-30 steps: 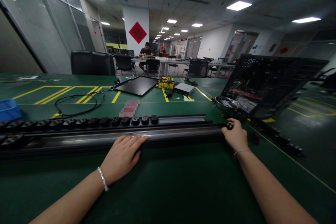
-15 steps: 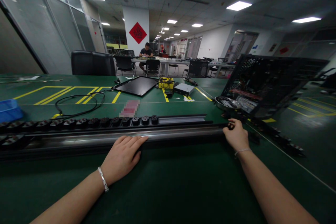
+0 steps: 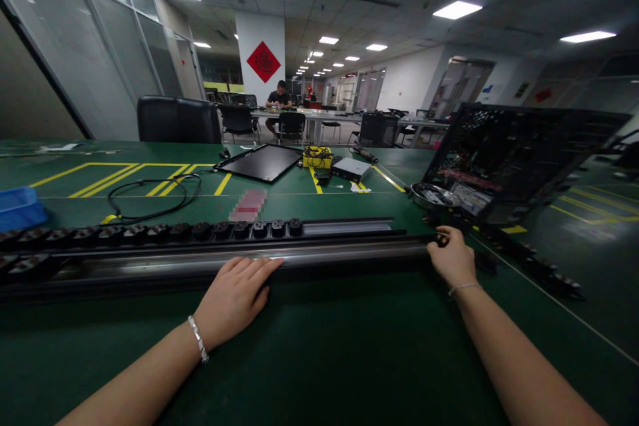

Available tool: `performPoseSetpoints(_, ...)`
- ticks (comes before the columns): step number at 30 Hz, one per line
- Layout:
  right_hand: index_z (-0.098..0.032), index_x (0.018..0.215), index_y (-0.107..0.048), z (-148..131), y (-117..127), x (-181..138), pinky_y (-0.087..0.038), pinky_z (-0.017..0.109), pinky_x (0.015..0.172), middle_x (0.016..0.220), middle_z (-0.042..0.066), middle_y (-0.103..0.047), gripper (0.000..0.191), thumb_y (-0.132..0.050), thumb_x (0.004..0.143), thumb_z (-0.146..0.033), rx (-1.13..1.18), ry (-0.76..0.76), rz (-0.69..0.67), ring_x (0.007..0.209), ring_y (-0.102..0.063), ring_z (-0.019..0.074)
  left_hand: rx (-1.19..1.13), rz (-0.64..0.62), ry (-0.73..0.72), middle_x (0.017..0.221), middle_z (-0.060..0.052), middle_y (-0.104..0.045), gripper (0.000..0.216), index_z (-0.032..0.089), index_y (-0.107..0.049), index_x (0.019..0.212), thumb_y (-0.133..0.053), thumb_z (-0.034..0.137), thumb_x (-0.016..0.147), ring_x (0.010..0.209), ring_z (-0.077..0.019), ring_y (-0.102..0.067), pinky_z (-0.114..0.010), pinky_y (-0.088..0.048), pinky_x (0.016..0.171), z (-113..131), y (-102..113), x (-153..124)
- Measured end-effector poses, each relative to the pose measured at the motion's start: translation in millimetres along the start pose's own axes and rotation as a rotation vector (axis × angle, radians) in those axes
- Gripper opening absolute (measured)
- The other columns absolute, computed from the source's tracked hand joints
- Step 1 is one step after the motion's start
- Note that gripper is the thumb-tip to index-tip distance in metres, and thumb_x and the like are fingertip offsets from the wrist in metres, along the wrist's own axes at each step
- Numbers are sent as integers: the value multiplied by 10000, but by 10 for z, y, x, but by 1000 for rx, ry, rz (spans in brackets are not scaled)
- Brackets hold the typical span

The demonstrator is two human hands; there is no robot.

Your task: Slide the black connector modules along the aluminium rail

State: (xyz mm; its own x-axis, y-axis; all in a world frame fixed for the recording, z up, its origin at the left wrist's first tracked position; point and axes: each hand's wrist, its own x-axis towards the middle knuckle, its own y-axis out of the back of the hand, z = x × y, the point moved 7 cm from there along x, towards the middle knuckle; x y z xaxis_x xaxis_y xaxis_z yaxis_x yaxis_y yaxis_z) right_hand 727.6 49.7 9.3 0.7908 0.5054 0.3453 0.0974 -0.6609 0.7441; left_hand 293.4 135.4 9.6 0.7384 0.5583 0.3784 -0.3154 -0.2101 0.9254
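A long dark metal channel (image 3: 344, 254) lies across the green table in front of me. My left hand (image 3: 234, 299) is over its near edge, fingers stretched together on the metal and thumb on the near side. At the channel's right end, my right hand (image 3: 453, 258) is closed in a pinch on a small black part (image 3: 442, 238), mostly hidden by the fingers. Black socket modules (image 3: 259, 229) stand in a row in a second rail (image 3: 344, 226) just behind. More black modules (image 3: 32, 265) sit in the channel's left end.
An open black computer case (image 3: 524, 160) stands at the right behind a metal bowl (image 3: 433, 196) of small parts. Further back are a flat black panel (image 3: 262, 162), a yellow box (image 3: 317, 157) with cables and a grey box (image 3: 352, 168). A blue bin (image 3: 20, 208) is at left.
The whole view has shifted very slightly. Both hands keep their places on the channel, and the right hand's fingers have barely moved.
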Motion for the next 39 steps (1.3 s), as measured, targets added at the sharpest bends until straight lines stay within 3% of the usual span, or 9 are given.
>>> performPoseSetpoints(12, -247, 1131, -568, 44, -38, 26, -433, 389, 825, 911, 67, -608, 453, -522, 681, -284, -5, -15, -9, 979, -527, 264, -17, 6, 3, 1177, -51, -620, 485, 254, -419, 1319, -460, 202, 838, 990, -210, -568, -403, -389, 893, 2, 10, 1)
performPoseSetpoints(17, -225, 1185, -541, -17, -15, 0, -427, 392, 851, 1011, 84, -619, 497, -507, 691, -267, 4, 8, -32, 952, -553, 258, -9, 2, 2, 1186, -44, -615, 496, 258, -410, 1323, -469, 196, 835, 1000, -212, -565, -399, -388, 889, 3, 8, 1)
performPoseSetpoints(24, -191, 1238, -484, 45, -34, 5, -418, 386, 880, 1148, 122, -591, 552, -500, 706, -336, -22, -83, -71, 1025, -557, 275, -2, -8, -1, 1189, -49, -609, 496, 252, -402, 1326, -465, 195, 837, 1004, -212, -558, -403, -380, 898, -2, -6, -2)
performPoseSetpoints(30, -142, 1185, -525, 218, 11, 39, -468, 429, 711, 917, 169, -647, 650, -546, 666, -532, -89, -202, -145, 797, -621, 317, -8, -2, -8, 1188, -48, -608, 498, 254, -394, 1330, -460, 196, 840, 996, -212, -558, -401, -382, 886, 0, -9, 0)
performPoseSetpoints(39, -105, 1171, -551, 153, 10, 6, -471, 384, 734, 960, 183, -651, 630, -507, 693, -513, -115, -214, -191, 865, -622, 321, -15, 0, -2, 1181, -39, -612, 509, 252, -396, 1330, -478, 186, 832, 985, -202, -559, -391, -376, 890, -1, -11, -2)
